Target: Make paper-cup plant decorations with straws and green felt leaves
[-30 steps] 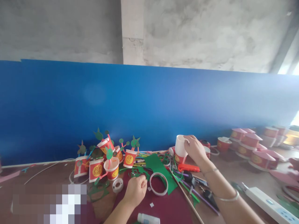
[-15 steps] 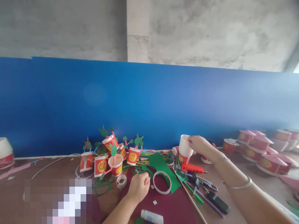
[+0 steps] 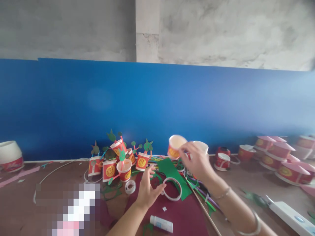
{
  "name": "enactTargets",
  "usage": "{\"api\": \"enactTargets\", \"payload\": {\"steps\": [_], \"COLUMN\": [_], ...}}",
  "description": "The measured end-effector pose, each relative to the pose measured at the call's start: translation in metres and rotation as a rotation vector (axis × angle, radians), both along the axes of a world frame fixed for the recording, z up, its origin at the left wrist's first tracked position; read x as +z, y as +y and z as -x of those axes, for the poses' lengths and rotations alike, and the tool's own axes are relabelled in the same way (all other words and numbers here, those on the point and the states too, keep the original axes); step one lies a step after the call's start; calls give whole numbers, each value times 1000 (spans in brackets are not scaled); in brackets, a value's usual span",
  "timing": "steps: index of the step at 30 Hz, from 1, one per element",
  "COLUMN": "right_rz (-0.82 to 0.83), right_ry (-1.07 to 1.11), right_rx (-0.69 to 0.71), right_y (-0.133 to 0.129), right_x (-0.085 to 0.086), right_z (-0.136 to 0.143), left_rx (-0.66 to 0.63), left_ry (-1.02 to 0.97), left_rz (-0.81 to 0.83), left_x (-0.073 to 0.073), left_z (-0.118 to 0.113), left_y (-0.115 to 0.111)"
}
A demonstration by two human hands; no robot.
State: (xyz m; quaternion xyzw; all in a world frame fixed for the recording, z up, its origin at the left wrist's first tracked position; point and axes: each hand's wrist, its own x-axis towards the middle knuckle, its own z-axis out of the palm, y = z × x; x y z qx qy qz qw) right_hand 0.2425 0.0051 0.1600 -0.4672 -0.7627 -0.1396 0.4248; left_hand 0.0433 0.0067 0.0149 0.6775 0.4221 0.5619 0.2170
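Note:
My right hand (image 3: 195, 160) grips a red-and-white paper cup (image 3: 174, 152) with a yellow emblem, lifted above the table and a little blurred. Just behind that hand stands a white-rimmed cup stack (image 3: 202, 147), partly covered by it. My left hand (image 3: 147, 191) is open over the maroon sheet, thumb and fingers spread, beside a roll of tape (image 3: 180, 193). A smaller tape roll (image 3: 130, 186) lies left of it. Near my left wrist lies a white glue bottle (image 3: 161, 224). Green paper (image 3: 169, 168) spreads behind the larger roll.
Decorated cups with green leaf shapes (image 3: 109, 170) crowd the back left. Pink-topped cups (image 3: 291, 170) are stacked at the right. A wooden stick (image 3: 203, 206) and coloured strips lie at centre right, and a white-handled tool (image 3: 291, 216) at lower right. A blue partition (image 3: 157, 105) rises behind.
My right hand has drawn a cup from the white stack and carried it left. My left hand has opened from a closed shape. The view has shifted slightly.

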Motion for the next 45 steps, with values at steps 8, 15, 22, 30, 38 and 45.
{"api": "enactTargets", "payload": {"steps": [8, 15, 22, 30, 38, 45], "right_rz": [218, 289, 304, 349, 304, 370], "right_ry": [133, 119, -69, -30, -26, 48], "right_rx": [386, 217, -83, -33, -357, -71], "right_y": [-22, -1, 0, 2, 15, 13], "right_x": [-84, -135, -143, -144, -162, -156], "right_z": [57, 37, 37, 39, 27, 29], "left_rx": [17, 139, 150, 165, 158, 153], "left_ry": [-177, -234, -216, -181, -216, -191], "left_rz": [138, 133, 166, 174, 200, 170], "left_x": [-1, 4, 1, 4, -1, 0], "left_z": [-2, -1, 1, 2, 3, 2], "left_y": [6, 10, 12, 11, 15, 13]}}
